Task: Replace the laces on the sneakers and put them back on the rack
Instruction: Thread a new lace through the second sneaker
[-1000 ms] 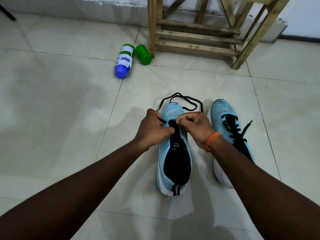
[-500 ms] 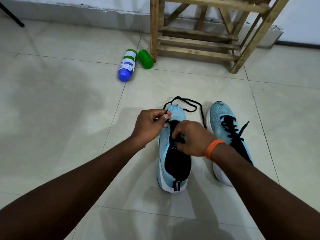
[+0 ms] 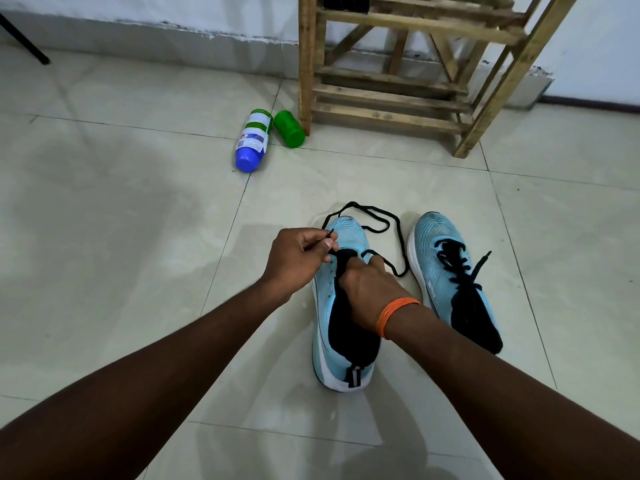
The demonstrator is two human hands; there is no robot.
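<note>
While two light-blue sneakers sit side by side on the tiled floor, the left hand pinches one end of a black lace between its fingers above the near sneaker. The right hand, an orange band at its wrist, presses on that shoe's black tongue, fingers curled, apparently gripping it. The already-laced sneaker rests just to the right, before the wooden rack. A blue-capped bottle and green container lie nearby.
</note>
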